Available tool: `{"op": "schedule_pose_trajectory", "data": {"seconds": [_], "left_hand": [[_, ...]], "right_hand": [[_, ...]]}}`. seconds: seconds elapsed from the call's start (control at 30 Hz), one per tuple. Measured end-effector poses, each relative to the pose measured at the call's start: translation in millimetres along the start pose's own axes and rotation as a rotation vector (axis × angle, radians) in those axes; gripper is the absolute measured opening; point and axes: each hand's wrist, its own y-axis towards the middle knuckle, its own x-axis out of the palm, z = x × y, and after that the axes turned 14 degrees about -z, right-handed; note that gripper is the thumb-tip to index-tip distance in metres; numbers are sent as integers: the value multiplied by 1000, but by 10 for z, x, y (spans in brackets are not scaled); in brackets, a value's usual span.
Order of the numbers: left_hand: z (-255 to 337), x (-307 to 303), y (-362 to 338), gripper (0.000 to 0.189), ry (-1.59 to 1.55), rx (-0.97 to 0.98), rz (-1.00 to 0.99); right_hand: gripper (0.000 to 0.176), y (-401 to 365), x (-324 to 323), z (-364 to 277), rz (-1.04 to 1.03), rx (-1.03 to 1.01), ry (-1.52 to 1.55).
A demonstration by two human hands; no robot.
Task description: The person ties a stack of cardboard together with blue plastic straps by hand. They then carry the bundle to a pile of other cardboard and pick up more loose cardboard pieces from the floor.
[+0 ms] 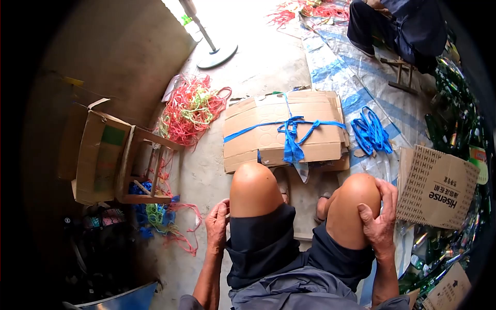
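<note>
My left hand (pixel 217 223) is beside the outer side of my left knee, fingers curled together, with nothing visible in them. Resting on the outer side of my right knee, my right hand (pixel 381 216) has its thumb apart from the fingers and holds nothing. In front of my knees lies a bundle of flattened cardboard (pixel 253 114). A blue strap (pixel 320 123) crosses it and is knotted near the middle, its loose ends hanging down the near side. To the right of the bundle is a loose coil of blue strap (pixel 371 130).
Tangled red and green twine (pixel 191 108) lies at left, near a wooden stool on its side (pixel 155 199) and an upright cardboard box (pixel 98 155). At right are a Hisense carton (pixel 439 188) and piled green bottles (pixel 454 93). Another person (pixel 408 31) sits at upper right.
</note>
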Motion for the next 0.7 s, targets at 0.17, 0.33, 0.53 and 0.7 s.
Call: {"op": "schedule_pose_trajectory", "data": {"seconds": [0.17, 0.33, 0.53, 0.7], "left_hand": [[847, 391, -219, 42, 352, 257, 0], [1259, 801, -37, 44, 965, 461, -58], [1281, 688, 640, 33, 1256, 474, -267], [1347, 611, 1311, 28, 1279, 367, -634]], "right_hand": [[55, 255, -73, -181, -117, -155, -208], [45, 393, -69, -271, -151, -243, -280], [33, 780, -94, -286, -345, -281, -317], [21, 1173, -53, -244, -588, -275, -384]]}}
